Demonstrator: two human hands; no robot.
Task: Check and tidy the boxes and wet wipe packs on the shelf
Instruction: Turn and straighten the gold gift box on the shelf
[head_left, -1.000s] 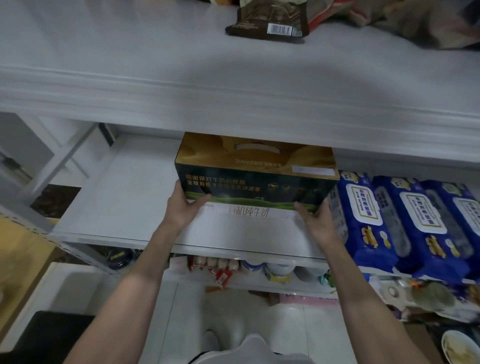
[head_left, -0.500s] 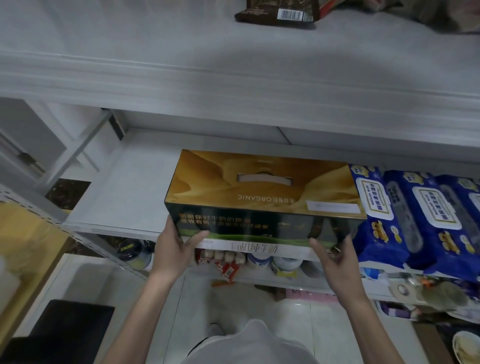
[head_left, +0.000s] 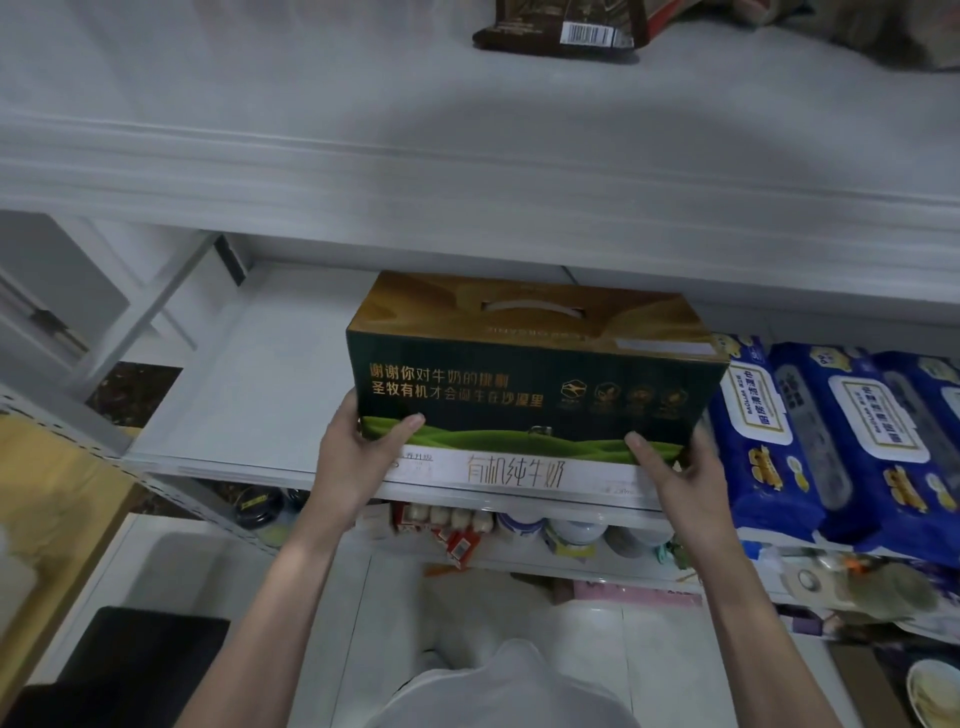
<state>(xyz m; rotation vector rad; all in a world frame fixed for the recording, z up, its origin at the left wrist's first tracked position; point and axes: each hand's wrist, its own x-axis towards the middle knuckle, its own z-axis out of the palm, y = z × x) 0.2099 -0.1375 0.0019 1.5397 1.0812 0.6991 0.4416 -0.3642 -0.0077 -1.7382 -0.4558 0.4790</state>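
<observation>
Dark green and gold rectangular cardboard box (head_left: 535, 374) at the front edge of the white middle shelf board (head_left: 249, 395), long printed face toward the camera, gold top with a cut-out carry handle tipped away. White strip with large lettering along the bottom of that face, overlapping the board's front lip. Cannot tell whether resting on the board or held just above it. Left hand (head_left: 358, 457) gripping the lower left corner: thumb flat on the front face, fingers curled round the left end and mostly hidden. Right hand (head_left: 680, 478) gripping the lower right corner likewise, thumb on the front face, fingers wrapped behind the right end. Both forearms bare, reaching up from below. Three blue plastic wet wipe packs (head_left: 841, 441) with white label flaps on the same board, side by side to the right; nearest one just beside the box's right end, contact not discernible. Above, a thick white upper shelf (head_left: 467, 171) carrying a dark brown bag with a barcode (head_left: 561, 26) at the top edge of view. Below, small bottles and round jars (head_left: 524, 525) on a lower shelf, details blurred. Pale tiled floor (head_left: 260, 582) underneath, black mat (head_left: 130, 665) at lower left.
</observation>
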